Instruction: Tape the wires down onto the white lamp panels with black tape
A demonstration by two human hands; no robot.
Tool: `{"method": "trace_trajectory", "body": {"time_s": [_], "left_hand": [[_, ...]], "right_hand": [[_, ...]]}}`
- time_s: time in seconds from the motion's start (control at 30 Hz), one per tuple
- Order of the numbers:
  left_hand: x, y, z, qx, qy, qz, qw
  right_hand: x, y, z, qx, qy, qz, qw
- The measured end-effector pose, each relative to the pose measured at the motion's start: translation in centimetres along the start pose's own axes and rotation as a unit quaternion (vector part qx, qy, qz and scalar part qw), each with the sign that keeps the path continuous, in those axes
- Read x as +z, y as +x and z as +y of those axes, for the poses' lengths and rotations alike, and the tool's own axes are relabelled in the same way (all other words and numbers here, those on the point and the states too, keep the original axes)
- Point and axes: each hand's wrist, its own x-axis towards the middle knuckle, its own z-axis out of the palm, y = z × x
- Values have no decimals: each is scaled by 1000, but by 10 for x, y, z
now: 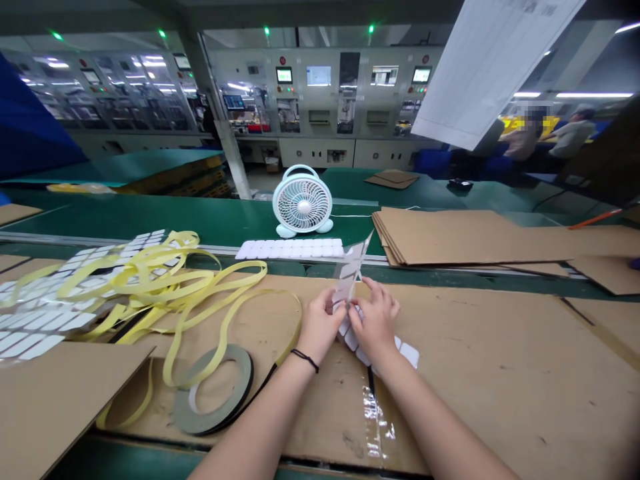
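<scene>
My left hand [323, 323] pinches the lower left part of a clear-backed sticker sheet [350, 267] that stands up from the cardboard. Close beside it, my right hand [375, 317] has its thumb and fingertips closed at the same sheet's edge. What lies right between the fingertips is hidden. Under both hands, a strip of white rounded pads [409, 353] lies slanting on the cardboard [475, 373]. Another strip of white pads [290, 249] rests in front of a small light-blue fan [303, 205].
To the left lie a roll of tape [215, 393], tangled yellow liner strips [227, 287] and sheets of white pads [37, 323]. Stacked cardboard sheets [465, 237] are at the right. A paper sheet [493, 67] hangs at upper right. People work at the far right.
</scene>
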Motion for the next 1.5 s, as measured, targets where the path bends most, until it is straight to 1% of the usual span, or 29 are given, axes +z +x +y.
{"method": "trace_trajectory", "body": {"time_s": [0.13, 0.2, 0.3, 0.43, 0.53, 0.6, 0.67, 0.77, 0.83, 0.93, 1.03, 1.23, 1.33, 1.5], "left_hand": [[-5, 0, -1, 24, 91, 10, 995], [-7, 0, -1, 32, 99, 15, 994], [-6, 0, 0, 41, 68, 13, 997], [-1, -1, 4, 26, 14, 24, 999], [0, -2, 7, 25, 7, 34, 999], [-2, -1, 7, 29, 20, 41, 999], [-6, 2, 5, 28, 25, 51, 998], [-11, 9, 1, 12, -8, 69, 998], [-13, 12, -1, -2, -38, 74, 996], [-13, 14, -2, -12, -73, 63, 995], [-11, 13, -1, -12, -88, 38, 995], [-11, 15, -5, -2, -72, 8, 997], [-12, 15, -7, -18, -69, -5, 997], [-11, 13, -4, -74, -69, -54, 993]], "right_hand": [[1, -1, -1, -20, -14, -24, 999], [1, -1, -1, -25, -16, -30, 999], [1, -1, -1, -28, -12, -34, 999], [1, -1, 1, -20, -3, -46, 999], [2, 1, 3, -19, 3, -49, 999], [1, 2, 4, -15, 8, -50, 999], [-2, 4, 6, 2, 19, -46, 999], [-7, 6, 8, 44, 50, -24, 998], [-9, 7, 11, 49, 70, -11, 996], [-9, 7, 13, 16, 73, -25, 997], [-5, 6, 14, -10, 51, -43, 998], [-4, 6, 11, -48, 5, -33, 998], [-5, 7, 12, -42, -6, -34, 999], [-6, 9, 16, 3, -1, -15, 1000]]}}
